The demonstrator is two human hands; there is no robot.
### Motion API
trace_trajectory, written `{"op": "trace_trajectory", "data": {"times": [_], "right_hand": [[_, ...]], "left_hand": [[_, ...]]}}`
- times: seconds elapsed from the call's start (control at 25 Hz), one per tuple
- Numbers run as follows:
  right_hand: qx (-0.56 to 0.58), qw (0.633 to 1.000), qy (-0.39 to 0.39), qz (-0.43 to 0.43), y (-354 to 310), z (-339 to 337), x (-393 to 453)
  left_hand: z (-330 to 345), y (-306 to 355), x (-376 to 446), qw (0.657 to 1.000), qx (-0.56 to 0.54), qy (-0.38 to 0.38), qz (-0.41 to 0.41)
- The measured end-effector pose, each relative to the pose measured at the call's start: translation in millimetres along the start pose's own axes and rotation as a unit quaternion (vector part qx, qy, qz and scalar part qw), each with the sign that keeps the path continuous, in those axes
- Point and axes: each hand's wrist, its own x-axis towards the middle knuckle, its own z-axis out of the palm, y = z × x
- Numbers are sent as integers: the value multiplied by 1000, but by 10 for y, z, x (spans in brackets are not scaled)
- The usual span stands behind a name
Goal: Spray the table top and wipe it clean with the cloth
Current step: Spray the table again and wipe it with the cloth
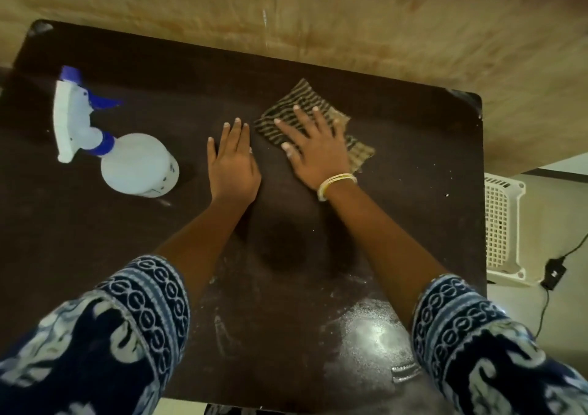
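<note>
Your striped cloth (313, 122) lies flat on the dark table top (413, 166), a little right of centre and toward the far edge. Your right hand (313, 150) presses down on it with the fingers spread and straight, palm flat, nothing gripped; a pale bangle (335, 184) circles that wrist. Just beside the cloth, your left hand (232, 163) rests flat on the bare table, fingers straight and close together, holding nothing and apart from the cloth. Well to the left, the spray bottle (127, 157) stands on the table, white with a blue nozzle and trigger, untouched by either hand. The table surface shows pale smears and specks near you, with a bright glare patch close to your right sleeve (477, 335). Both sleeves are dark blue with a white pattern. Beyond the table lies a tan floor, and off the right edge you can see a white plastic basket (504, 227) and a black adapter (553, 273) with its cord
</note>
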Motion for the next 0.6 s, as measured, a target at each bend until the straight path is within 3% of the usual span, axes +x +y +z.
{"op": "trace_trajectory", "data": {"times": [0.12,0.24,0.32,0.44,0.52,0.6], "right_hand": [[-12,991,33,128,863,-175,-125],[13,954,56,294,1609,-354,-573],[22,930,56,362,1796,-392,-817],[42,898,53,434,1594,-372,-758],[50,909,40,413,1302,-329,-585],[33,964,13,265,946,-209,-493]], "left_hand": [[19,339,-89,999,19,-11,40],[131,838,-235,995,-6,-23,92],[240,1189,-340,994,-23,-33,99],[395,1490,-445,998,-21,-25,44],[455,1543,-445,1000,-7,-14,19],[454,1536,-432,1000,-12,-10,16]]}}
